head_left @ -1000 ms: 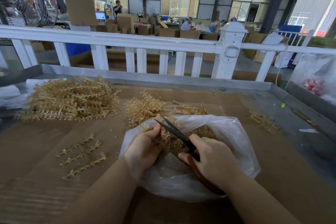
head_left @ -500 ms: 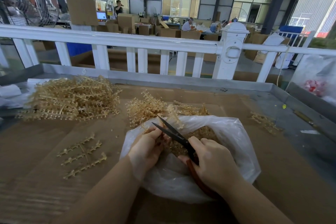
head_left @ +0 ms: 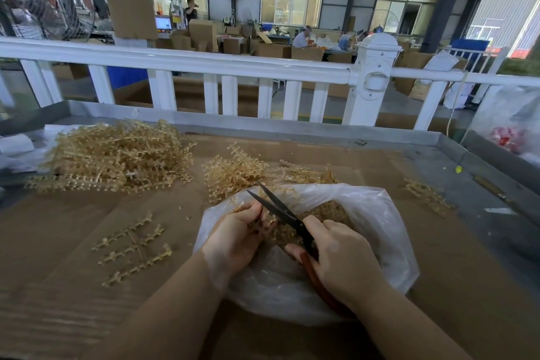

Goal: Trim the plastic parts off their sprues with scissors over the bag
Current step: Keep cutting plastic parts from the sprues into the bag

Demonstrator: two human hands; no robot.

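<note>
Snipping goes on over the bag [head_left: 388, 245], the landmark for these notes. Compared with a second ago, the scissors [head_left: 280, 212] sit a little higher and their blades stand slightly wider apart, tips pointing away from the person toward the bag's far rim. The left hand [head_left: 236, 238] has crept up with them. My reading: one cut is done and the blades are reopening for the next part on the same sprue.

Left hand: fingers curled, pinching a sprue piece [head_left: 270, 226] at the bag's left edge, just above the opening. Most of that piece is hidden behind fingers and blades. Right hand [head_left: 340, 261]: clenched round the red scissor handles, over the bag's middle.

Counts:
- Scissors: one pair.
- Bag: one, clear plastic, mouth open, a heap of cut bits [head_left: 327, 213] inside, far too many to count.
- Big heap of sprues [head_left: 117, 155]: one, well left of the bag and beyond it.
- Smaller heap [head_left: 233, 171]: one, touching the bag's far rim.
- Loose sprue [head_left: 134, 248] lying flat just left of the bag: one branched frame, possibly two overlapping; cannot tell.
- Small cluster [head_left: 425, 194]: one, right of the bag.

Plenty of stock is untrimmed, so the job is far from finished.
</note>
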